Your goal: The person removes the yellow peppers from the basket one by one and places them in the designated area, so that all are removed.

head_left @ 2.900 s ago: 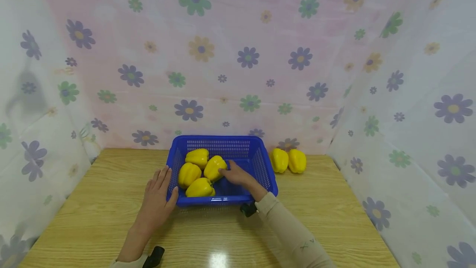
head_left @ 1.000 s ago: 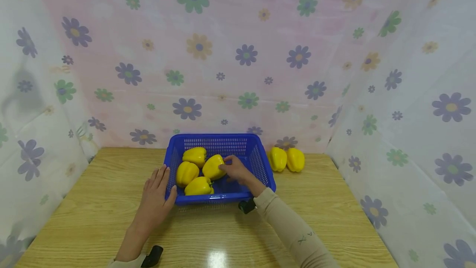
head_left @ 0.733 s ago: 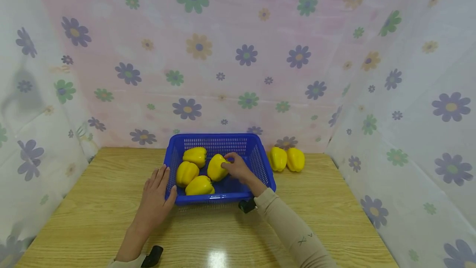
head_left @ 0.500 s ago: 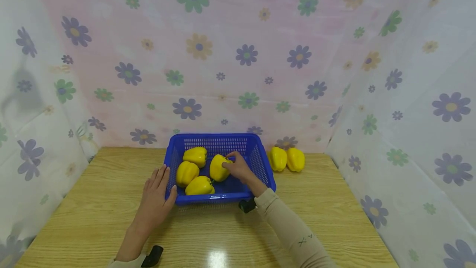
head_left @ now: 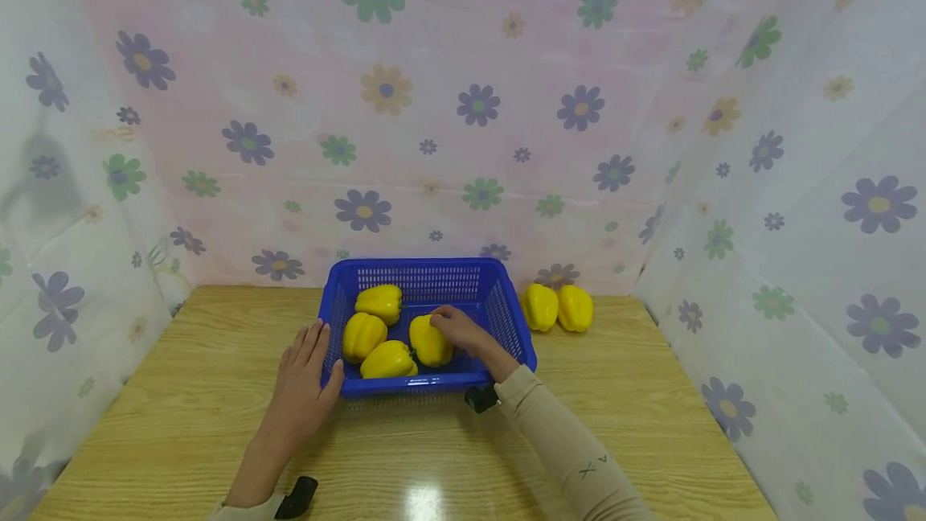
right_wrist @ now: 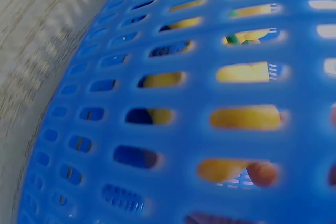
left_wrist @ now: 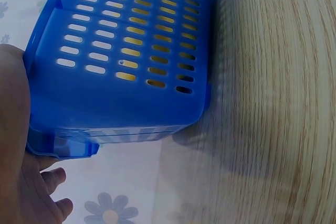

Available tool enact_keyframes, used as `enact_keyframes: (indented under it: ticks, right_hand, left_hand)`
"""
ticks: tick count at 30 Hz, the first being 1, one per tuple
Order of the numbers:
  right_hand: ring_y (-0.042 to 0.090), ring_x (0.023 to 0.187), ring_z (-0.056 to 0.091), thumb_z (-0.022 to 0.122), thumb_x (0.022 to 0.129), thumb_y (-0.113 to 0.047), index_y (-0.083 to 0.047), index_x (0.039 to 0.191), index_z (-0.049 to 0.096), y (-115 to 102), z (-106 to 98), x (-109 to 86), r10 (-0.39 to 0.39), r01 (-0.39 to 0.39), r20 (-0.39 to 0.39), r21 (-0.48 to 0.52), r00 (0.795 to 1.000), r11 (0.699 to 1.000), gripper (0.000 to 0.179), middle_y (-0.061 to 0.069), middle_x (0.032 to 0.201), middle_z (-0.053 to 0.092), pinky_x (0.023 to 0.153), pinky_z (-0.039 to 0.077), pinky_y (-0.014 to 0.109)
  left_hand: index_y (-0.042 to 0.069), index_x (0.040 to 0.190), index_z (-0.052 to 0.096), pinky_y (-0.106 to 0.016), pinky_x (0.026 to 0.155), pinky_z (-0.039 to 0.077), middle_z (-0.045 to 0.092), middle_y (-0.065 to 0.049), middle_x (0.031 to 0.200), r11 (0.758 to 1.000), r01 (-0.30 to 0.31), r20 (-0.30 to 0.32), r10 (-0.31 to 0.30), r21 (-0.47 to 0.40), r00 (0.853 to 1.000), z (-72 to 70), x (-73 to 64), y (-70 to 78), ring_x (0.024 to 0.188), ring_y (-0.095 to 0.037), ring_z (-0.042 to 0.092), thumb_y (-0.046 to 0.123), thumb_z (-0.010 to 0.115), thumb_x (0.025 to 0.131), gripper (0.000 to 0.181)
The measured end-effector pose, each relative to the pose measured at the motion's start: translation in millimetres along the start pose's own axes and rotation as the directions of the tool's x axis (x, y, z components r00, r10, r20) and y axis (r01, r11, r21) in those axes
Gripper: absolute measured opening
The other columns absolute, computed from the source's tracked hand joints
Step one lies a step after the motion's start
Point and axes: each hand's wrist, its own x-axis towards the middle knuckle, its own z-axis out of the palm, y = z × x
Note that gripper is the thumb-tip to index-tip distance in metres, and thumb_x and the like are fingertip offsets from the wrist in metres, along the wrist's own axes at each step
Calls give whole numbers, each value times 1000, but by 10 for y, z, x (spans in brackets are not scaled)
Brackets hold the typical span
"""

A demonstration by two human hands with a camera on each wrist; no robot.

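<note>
A blue plastic basket (head_left: 427,265) with slotted walls holds several yellow bell peppers. Three of them lie grouped at its left, among them a front bell pepper (head_left: 387,360). My right hand (head_left: 466,334) reaches over the basket's front right and grips another yellow bell pepper (head_left: 432,342) near its upper end. Through the wall slots in the right wrist view, yellow skin and a fingertip (right_wrist: 262,173) show. My left hand (head_left: 300,376) lies at the basket's left rim with fingers extended, the thumb near the front corner. In the left wrist view, the basket wall (left_wrist: 115,98) fills the top.
Just outside the basket's right side, two yellow bell peppers (head_left: 541,308) (head_left: 575,309) stand side by side on the wooden table (head_left: 615,424). Flower-patterned cloth (head_left: 434,103) hangs behind and at both sides of the table.
The gripped pepper has come away from the left group, moving right and then toward the basket's front, and has turned more upright. My left hand stays at the rim.
</note>
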Motion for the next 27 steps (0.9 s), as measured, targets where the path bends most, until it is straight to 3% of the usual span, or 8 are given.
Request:
enact_keyframes:
  ticks: [10,21,27]
  right_hand:
    - [31,105,61,67,96,-21,2,145,42,6,-15,-48,-37,40,105,-33,994,999,60,22,129,56,83,60,48]
    - [31,109,59,69,96,-22,-4,149,45,2,16,-122,-27,31,89,-41,996,999,60,21,135,55,83,60,48]
    - [34,109,60,66,99,-18,-9,150,45,-35,31,-161,-2,3,111,-13,994,1000,56,22,137,52,73,63,48]
  left_hand:
    - [-7,157,27,-70,119,12,21,-26,166,1000,-4,3,4,-19,1000,-2,-2,-13,153,-50,13,22,52,105,65]
    - [-6,157,29,-71,118,13,23,-26,165,1000,-19,5,19,-1,1000,-8,7,-42,153,-50,14,21,52,104,64]
    - [-4,159,27,-71,119,11,22,-24,166,1000,-14,24,14,9,1000,-36,6,-37,154,-48,11,23,51,105,65]
